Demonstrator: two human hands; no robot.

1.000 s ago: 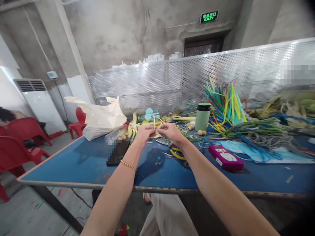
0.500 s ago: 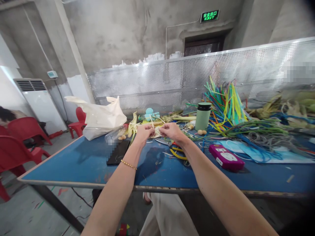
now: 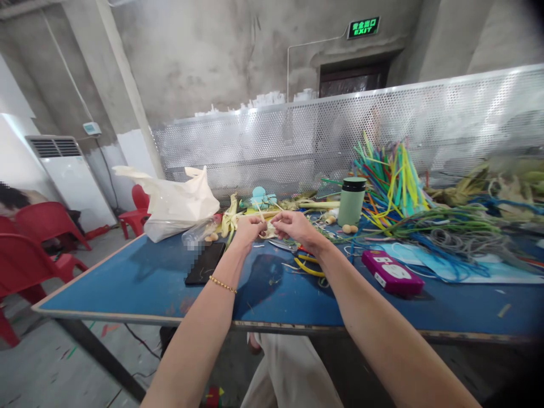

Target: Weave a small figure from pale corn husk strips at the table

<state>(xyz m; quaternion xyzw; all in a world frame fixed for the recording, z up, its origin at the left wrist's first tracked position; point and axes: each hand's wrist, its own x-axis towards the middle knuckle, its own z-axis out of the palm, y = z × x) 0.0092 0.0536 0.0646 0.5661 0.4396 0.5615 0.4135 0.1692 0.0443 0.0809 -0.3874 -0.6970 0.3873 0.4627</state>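
My left hand (image 3: 250,232) is closed in a pinch on a thin pale strip (image 3: 260,213), which looks like plant husk and sticks up above the fingertips. Just to its right, my right hand (image 3: 296,228) has thumb and forefinger bent together at the same pale material, its fingertips a small gap from the left ones. What lies between the fingertips is too small to make out fully. Below the right hand lies a cutting tool with yellow handles (image 3: 309,270), partly hidden by the wrist. Pale husks (image 3: 230,218) lie behind the left hand.
A cream plastic bag (image 3: 178,198) and a dark flat tablet-like object (image 3: 206,265) are to the left. On the right stand a green tumbler (image 3: 351,205), colourful pipe-cleaner-like stems (image 3: 395,181), tangled cords (image 3: 450,232) and a purple box (image 3: 391,273). A perforated metal panel (image 3: 255,141) backs the table.
My right fingertips have loosened a little and drawn slightly back from the left ones. My left hand keeps its pinch on the strip in nearly the same place.
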